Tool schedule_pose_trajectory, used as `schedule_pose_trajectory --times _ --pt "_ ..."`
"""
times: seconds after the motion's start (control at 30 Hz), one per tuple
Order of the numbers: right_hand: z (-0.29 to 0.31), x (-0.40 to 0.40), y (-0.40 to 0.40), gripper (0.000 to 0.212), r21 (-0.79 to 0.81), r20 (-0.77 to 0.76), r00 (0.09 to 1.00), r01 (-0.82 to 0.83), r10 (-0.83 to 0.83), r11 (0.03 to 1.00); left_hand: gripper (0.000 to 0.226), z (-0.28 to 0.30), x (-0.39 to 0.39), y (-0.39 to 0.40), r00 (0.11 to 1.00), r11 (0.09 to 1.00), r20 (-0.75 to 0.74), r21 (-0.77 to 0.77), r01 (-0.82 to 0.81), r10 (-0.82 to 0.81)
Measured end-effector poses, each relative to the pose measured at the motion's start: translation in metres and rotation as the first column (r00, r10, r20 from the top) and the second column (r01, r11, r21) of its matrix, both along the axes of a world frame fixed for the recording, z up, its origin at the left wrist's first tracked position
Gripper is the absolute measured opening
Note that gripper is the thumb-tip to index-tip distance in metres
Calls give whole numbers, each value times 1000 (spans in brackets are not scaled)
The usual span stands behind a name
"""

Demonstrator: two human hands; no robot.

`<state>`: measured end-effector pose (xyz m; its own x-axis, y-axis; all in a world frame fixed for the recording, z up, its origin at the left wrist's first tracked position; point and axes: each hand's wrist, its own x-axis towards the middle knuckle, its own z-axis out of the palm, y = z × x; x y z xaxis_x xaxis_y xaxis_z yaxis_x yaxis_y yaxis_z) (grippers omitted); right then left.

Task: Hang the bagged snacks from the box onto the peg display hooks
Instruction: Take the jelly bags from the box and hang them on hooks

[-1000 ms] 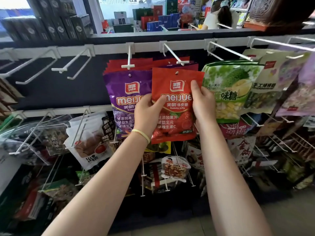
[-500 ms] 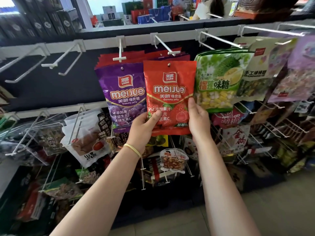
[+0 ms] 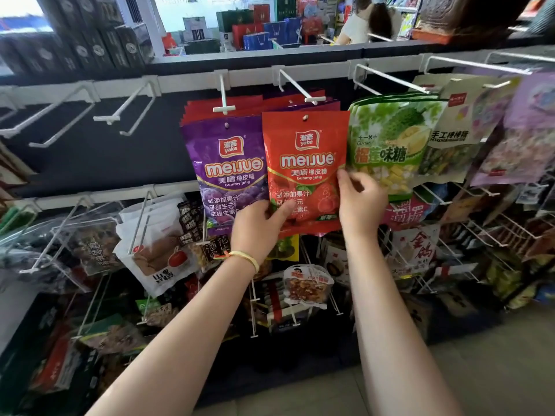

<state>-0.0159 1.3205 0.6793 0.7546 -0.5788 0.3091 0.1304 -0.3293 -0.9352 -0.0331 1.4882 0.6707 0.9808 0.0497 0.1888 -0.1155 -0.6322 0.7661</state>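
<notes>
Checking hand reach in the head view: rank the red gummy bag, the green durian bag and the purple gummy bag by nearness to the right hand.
From the right hand:
1. Red gummy bag, held at its right edge.
2. Green durian bag, just up and right.
3. Purple gummy bag, left, beyond the red one.

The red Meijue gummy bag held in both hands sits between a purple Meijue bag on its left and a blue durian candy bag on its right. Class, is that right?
Not quite. In the head view the durian candy bag is green, not blue. The rest stands: both hands hold the red Meijue gummy bag, with the purple Meijue bag on its left.
</notes>
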Motion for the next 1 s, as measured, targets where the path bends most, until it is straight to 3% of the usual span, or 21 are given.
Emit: schedule_pose_trajectory --times 0.03,0.07,0.13,0.17,0.2,0.33,0.43,0.6,0.7,0.77,0.87,1.0 --pt "0 -2 5 22 -146 65 995 83 -74 986 52 -1 -1 3 991 966 127 244 -82 52" --pt "1 -3 11 28 -252 153 983 135 -99 958 47 -2 -1 7 952 905 296 383 -186 70" --pt "3 -3 23 38 -432 299 954 158 -24 888 38 -3 -2 14 805 844 591 409 -347 44" --pt "2 -1 31 43 -522 322 946 143 39 841 37 -3 1 18 743 836 669 394 -383 25" --pt "1 1 38 47 -610 295 951 114 91 784 41 -2 6 23 732 821 681 414 -393 6" --pt "-9 13 57 60 -785 36 990 -56 136 617 64 0 23 46 867 731 495 612 -303 -54" --pt "-12 19 61 65 -807 -34 996 -79 88 585 69 2 29 55 901 682 420 691 -239 -109" --pt "-3 17 75 64 -788 -96 995 -99 37 608 73 7 35 69 902 694 401 696 -186 -160" --pt "1 3 100 44 -708 20 1000 28 -20 706 53 8 22 87 862 768 450 629 -121 -233" --pt "-3 -11 133 28 -655 113 993 53 29 754 31 3 5 114 842 838 490 538 -89 -225" --pt "-15 -36 208 21 -581 -28 964 -231 265 780 25 -10 -31 188 903 932 422 351 -87 -75" --pt "-37 -67 349 21 -481 -231 802 -586 550 652 32 -35 -80 334 876 943 456 194 -272 159"
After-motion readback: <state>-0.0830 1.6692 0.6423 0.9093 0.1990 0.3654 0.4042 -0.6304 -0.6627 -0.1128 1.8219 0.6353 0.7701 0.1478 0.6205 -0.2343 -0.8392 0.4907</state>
